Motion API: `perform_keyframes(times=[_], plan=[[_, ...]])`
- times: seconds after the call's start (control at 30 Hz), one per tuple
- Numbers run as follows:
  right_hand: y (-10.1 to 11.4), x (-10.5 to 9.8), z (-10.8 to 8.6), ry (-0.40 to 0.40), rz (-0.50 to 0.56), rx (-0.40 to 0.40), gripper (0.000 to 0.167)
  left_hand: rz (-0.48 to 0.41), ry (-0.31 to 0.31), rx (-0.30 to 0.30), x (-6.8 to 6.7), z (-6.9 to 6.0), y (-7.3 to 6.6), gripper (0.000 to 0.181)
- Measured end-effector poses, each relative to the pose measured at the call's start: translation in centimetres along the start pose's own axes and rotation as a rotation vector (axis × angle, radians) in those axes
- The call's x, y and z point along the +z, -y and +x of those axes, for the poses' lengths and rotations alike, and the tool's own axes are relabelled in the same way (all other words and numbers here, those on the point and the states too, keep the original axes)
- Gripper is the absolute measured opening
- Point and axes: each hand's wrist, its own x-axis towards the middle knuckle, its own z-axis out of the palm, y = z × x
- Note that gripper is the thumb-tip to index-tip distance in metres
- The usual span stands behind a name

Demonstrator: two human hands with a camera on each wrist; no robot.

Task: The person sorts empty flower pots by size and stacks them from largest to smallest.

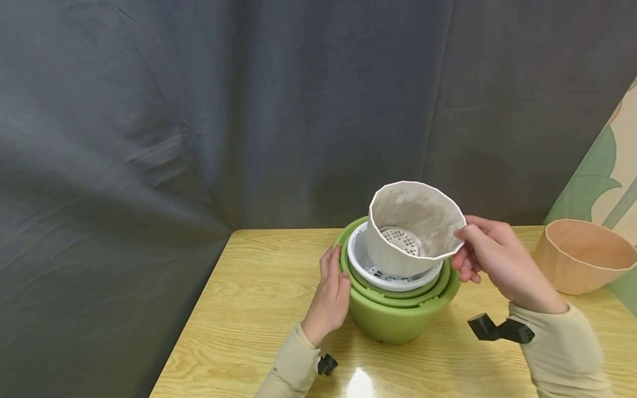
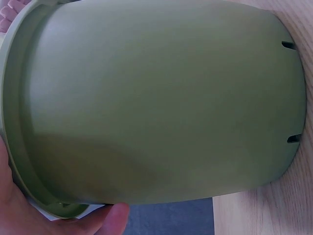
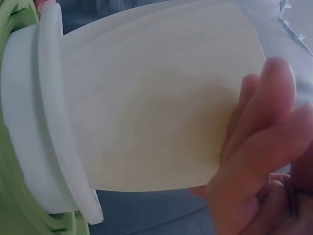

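My right hand (image 1: 502, 262) pinches the rim of a cream fluted flower pot (image 1: 395, 264), thumb inside and fingers outside. This pot is tilted, and its base with a grid of holes sits down inside a white pot (image 1: 354, 255). Green flower pots (image 1: 393, 320) are nested around the white one. At the left side of the outer green pot, my left hand (image 1: 329, 296) grips the rim. The left wrist view is filled by the green pot's wall (image 2: 161, 98). In the right wrist view, the fingers (image 3: 254, 156) lie against the cream pot's outside.
A peach-coloured fluted pot (image 1: 587, 257) stands at the right of the wooden table (image 1: 239, 309). Dark cloth (image 1: 318, 110) hangs behind and to the left of the table. A patterned panel (image 1: 592, 177) is at the far right.
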Motion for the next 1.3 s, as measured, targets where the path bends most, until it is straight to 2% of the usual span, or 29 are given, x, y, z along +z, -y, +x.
perform_keyframes(times=[0.47, 0.77, 1.0, 1.3], plan=[[-0.9, 0.9, 0.4, 0.011, -0.011, 0.044, 0.025, 0.006, -0.01, 0.021, 0.0, 0.0, 0.0, 0.055], [-1.1, 1.7, 0.6, 0.037, -0.017, 0.045, 0.028, -0.007, -0.009, 0.005, 0.1, 0.0, 0.2, 0.056], [-1.2, 2.0, 0.9, 0.053, -0.034, 0.049, 0.03, -0.004, -0.015, 0.016, 0.1, 0.0, 0.2, 0.056], [-1.5, 2.3, 1.3, 0.069, -0.054, 0.09, 0.034, -0.01, -0.011, 0.015, 0.1, 0.1, 0.3, 0.056]])
